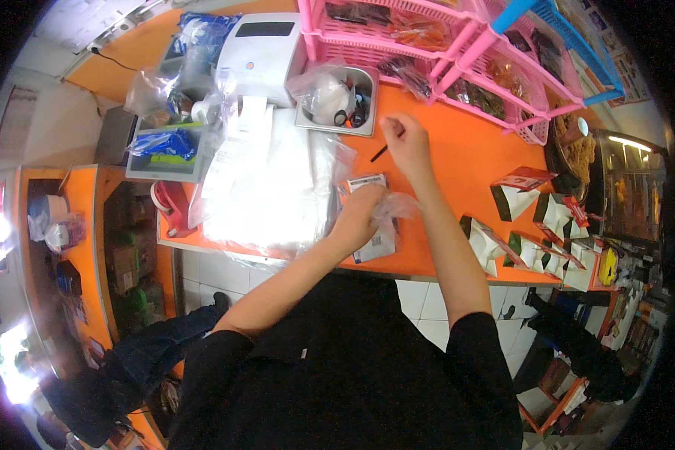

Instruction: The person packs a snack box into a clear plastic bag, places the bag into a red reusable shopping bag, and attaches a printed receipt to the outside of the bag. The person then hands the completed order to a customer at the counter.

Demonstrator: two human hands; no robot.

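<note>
My left hand [361, 214] is closed on a crumpled clear plastic bag [396, 206], above printed packets [379, 243] near the front edge of the orange table [439, 197]. Farther back, my right hand [408, 140] is curled around a thin black stick-like thing, perhaps a pen [379, 153], whose end points down to the left. Left of my hands lies a stack of clear plastic bags [270, 202], very bright in the light, with paper slips [253, 129] on its back part.
A steel tray [365, 130] with scissors stands behind, beside a white printer [261, 50]. Pink plastic racks [455, 67] stand at the back right. Open paper boxes [512, 202] are at the right. A red tape dispenser [174, 208] sits left. Other people are at both sides.
</note>
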